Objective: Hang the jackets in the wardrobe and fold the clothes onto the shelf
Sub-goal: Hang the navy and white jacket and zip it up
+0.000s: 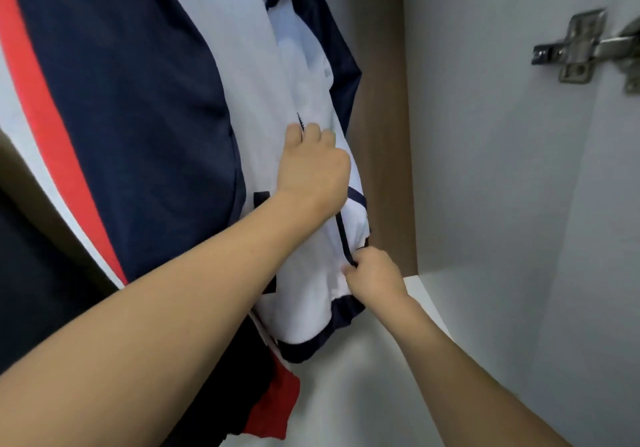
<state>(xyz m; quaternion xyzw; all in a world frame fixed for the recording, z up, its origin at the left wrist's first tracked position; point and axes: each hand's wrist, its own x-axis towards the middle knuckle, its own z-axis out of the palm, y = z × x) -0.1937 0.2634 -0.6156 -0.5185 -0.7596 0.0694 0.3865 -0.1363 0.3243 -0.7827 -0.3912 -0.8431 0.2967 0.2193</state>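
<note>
Jackets hanging inside the wardrobe, seen from the head camera looking forward and down. At centre frame hangs a white fabric jacket with navy trim and a dark front zip (311,107); its top runs out of the upper edge of the frame, so the hanger and rail are not visible. Its navy hem sits just above the white wardrobe floor panel (374,360) at lower centre. Filling the left of the frame is a navy jacket with a red and white stripe (131,107), touching the white jacket along its left side.

Both hands are on the white jacket, set apart along the zip line. The left hand (313,166), at centre frame, has its fingers curled onto the fabric beside the upper end of the visible zip. The right hand (372,273), lower and to the right, pinches the navy-edged front near the hem.

A metal door hinge (585,46) is fixed to the white side panel (485,134) at upper right; a wood-toned back panel (381,100) shows between jacket and side wall.

Judged progress: at least two jackets appear hung, and the present step looks like straightening or zipping the white one. No folded clothes or storage shelf are in view, so the folding part cannot be assessed and is presumably still to come.
</note>
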